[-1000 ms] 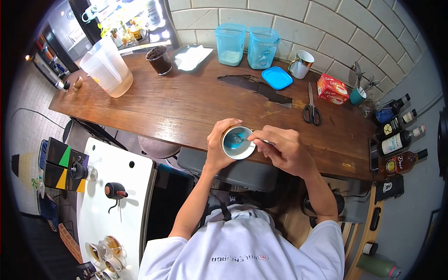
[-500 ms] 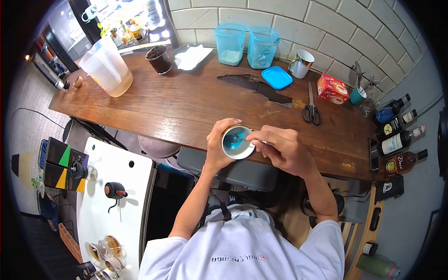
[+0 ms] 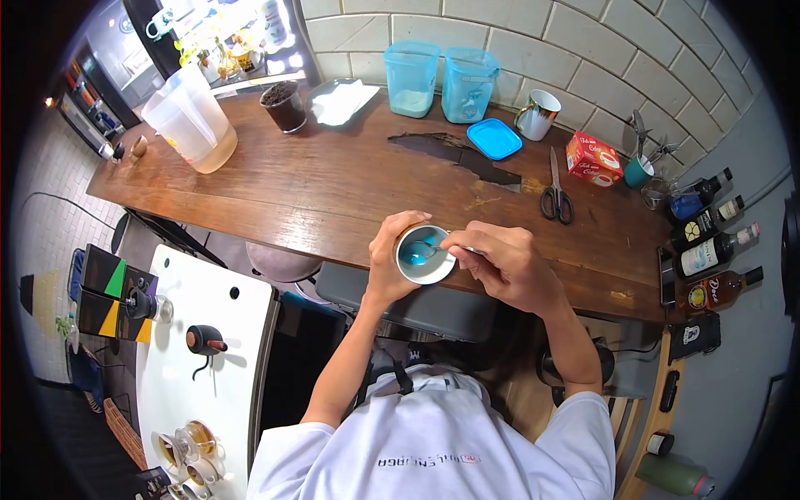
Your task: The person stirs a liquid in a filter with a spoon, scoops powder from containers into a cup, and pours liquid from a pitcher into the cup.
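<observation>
A white mug [image 3: 439, 268] with something blue inside is at the front edge of the wooden table, tilted toward me. My left hand [image 3: 392, 262] is closed around its left side. My right hand [image 3: 504, 267] pinches the handle of a metal spoon [image 3: 431, 247], whose bowl end dips into the mug over the blue contents. Whether the mug's base rests on the table is hidden.
On the wooden table [image 3: 317, 183] stand a plastic pitcher [image 3: 196, 137], two blue containers [image 3: 412, 79], a blue lid [image 3: 495, 139], another mug [image 3: 537, 115], scissors [image 3: 556, 192] and a red box [image 3: 594, 158]. Bottles [image 3: 708, 254] line the right side. A white table [image 3: 225, 325] is at left.
The spoon has shifted slightly inside the mug. Both hands and the mug are in nearly the same place.
</observation>
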`<state>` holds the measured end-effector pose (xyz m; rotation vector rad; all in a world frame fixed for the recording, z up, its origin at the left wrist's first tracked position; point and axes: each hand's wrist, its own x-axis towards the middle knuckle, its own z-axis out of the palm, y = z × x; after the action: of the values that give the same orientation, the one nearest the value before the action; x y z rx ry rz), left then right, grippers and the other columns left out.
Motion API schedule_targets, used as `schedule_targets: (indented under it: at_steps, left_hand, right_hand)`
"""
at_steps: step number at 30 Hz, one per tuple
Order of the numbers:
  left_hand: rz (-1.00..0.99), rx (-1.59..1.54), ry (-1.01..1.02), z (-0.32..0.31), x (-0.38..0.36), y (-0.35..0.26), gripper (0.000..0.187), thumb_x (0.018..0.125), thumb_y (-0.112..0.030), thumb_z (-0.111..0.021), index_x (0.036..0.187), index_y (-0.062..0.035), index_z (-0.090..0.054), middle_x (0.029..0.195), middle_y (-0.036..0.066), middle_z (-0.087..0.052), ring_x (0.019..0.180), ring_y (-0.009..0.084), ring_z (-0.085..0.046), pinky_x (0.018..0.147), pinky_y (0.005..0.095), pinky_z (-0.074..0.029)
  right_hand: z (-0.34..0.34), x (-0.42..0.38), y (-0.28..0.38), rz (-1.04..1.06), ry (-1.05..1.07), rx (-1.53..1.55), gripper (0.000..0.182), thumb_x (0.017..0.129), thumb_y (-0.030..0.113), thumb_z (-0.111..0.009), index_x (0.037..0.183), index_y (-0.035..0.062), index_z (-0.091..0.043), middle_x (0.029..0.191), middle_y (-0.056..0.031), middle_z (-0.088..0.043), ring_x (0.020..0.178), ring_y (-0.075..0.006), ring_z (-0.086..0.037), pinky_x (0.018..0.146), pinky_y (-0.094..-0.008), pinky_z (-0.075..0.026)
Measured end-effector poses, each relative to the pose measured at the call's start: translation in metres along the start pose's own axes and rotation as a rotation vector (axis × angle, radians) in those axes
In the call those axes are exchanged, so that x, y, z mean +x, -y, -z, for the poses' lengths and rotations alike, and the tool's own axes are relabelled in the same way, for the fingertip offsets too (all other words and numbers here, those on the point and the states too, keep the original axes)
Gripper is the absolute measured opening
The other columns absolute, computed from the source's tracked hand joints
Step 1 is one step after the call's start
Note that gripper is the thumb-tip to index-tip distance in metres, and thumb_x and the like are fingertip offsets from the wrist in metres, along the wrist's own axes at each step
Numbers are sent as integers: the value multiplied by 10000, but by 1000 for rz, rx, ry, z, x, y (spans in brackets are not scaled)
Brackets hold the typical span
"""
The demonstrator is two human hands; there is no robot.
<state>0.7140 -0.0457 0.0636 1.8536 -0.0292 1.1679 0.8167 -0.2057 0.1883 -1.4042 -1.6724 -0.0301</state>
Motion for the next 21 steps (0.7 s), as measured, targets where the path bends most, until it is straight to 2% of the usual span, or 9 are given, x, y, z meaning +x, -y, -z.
schedule_targets:
  at_steps: [3, 5, 9, 11, 12, 15, 17, 21]
  left_hand:
    - [7, 1, -2, 0, 1, -1, 708, 594, -85, -907, 1220, -38, -579, 1187, 139, -665, 1085, 294, -641, 912, 373, -528]
    - [10, 0, -7, 0, 0, -2, 708, 594, -84, -906, 1220, -39, -578, 1187, 139, -664, 1086, 294, -640, 913, 374, -528]
    - [2, -5, -7, -1, 0, 0, 704, 595, -79, -904, 1217, -39, -578, 1186, 139, -664, 1085, 296, -639, 913, 375, -528]
    - [2, -3, -8, -1, 0, 0, 701, 596, -78, -902, 1216, -39, -579, 1187, 139, -664, 1084, 296, -639, 913, 374, -528]
    - [6, -9, -10, -1, 0, -1, 698, 596, -78, -902, 1214, -39, -580, 1186, 139, -665, 1084, 297, -638, 912, 375, -528]
    - [6, -6, -9, 0, 0, -1, 694, 597, -80, -901, 1212, -39, -582, 1184, 138, -667, 1084, 299, -638, 912, 377, -526]
    - [0, 3, -7, 0, 0, -1, 693, 596, -82, -901, 1211, -38, -583, 1182, 138, -668, 1084, 301, -638, 911, 379, -526]
    - [0, 0, -7, 0, 0, -1, 697, 597, -84, -902, 1214, -37, -581, 1180, 137, -669, 1086, 300, -638, 911, 380, -525]
  right_hand:
    - [-1, 1, 1, -38, 20, 39, 157, 915, 9, -666, 1071, 15, -675, 743, -85, -621, 574, -173, -593, 507, -307, -458]
    - [0, 1, 2, -78, 19, 49, 119, 921, 72, -672, 1001, -13, -648, 790, -135, -619, 630, -291, -614, 557, -404, -458]
    - [2, 2, 3, -96, 34, 22, 120, 918, 69, -672, 1002, -13, -648, 790, -136, -619, 634, -291, -614, 560, -403, -458]
    - [-1, 1, -1, -16, 17, 27, 144, 916, 10, -665, 1060, 16, -671, 752, -85, -631, 581, -175, -601, 510, -306, -467]
    - [-2, 1, -1, -15, 17, 28, 144, 916, 10, -665, 1060, 16, -671, 752, -85, -631, 581, -175, -601, 510, -306, -467]
    - [0, 0, 0, -22, 21, 35, 147, 911, 14, -673, 1058, 16, -668, 765, -86, -641, 582, -194, -602, 512, -313, -468]
    - [4, 3, 3, -44, 40, -21, 116, 913, 66, -672, 999, -8, -647, 808, -132, -623, 644, -295, -620, 562, -407, -462]
    - [-1, 1, -1, -29, 50, 1, 134, 909, 57, -671, 1026, -2, -643, 813, -131, -625, 654, -295, -627, 572, -410, -470]
